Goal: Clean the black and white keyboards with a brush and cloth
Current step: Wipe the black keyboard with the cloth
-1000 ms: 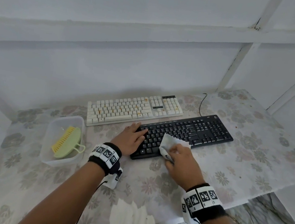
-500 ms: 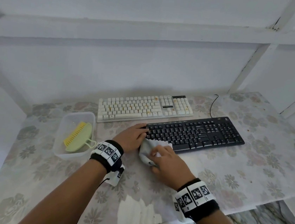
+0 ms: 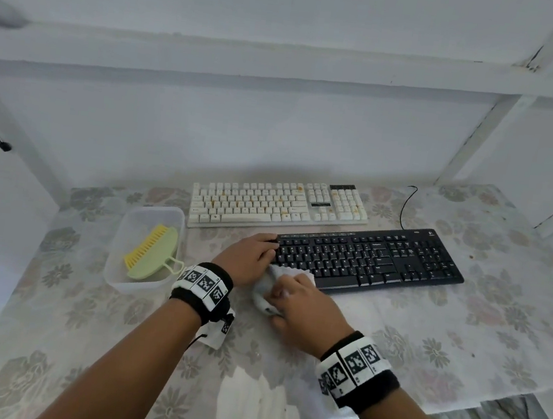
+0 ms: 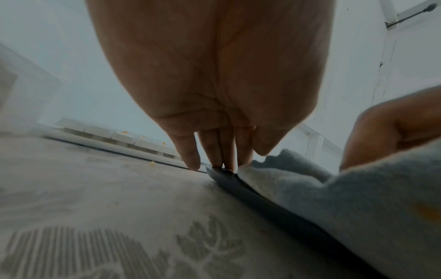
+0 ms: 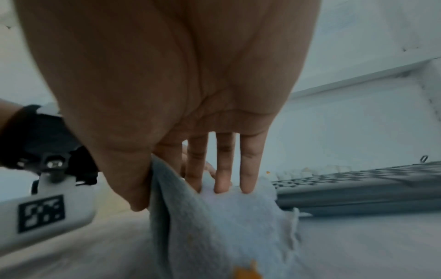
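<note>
Wiping at the near-left corner of the black keyboard, the right hand has its grip bunched on the cloth, while the left hand steadies that end, fingers flat. Behind it, the white keyboard shows orange specks, seemingly uncleaned. The brush lies in its tub on the counter.

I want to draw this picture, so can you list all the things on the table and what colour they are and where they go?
White plastic keyboard: one, cream-white with yellowish specks, far side of the table.
Black plastic keyboard: one, black, just in front of the white one.
Clear plastic tub: one, see-through, left of the keyboards.
Green scrubbing brush: one, pale green with yellow bristles, inside the tub.
Grey cloth: one, pale grey, at the black keyboard's left end.
Flowered table cover: one, pale floral.
Left hand: fingers pressing the black keyboard's left end.
Right hand: holding the cloth.
</note>
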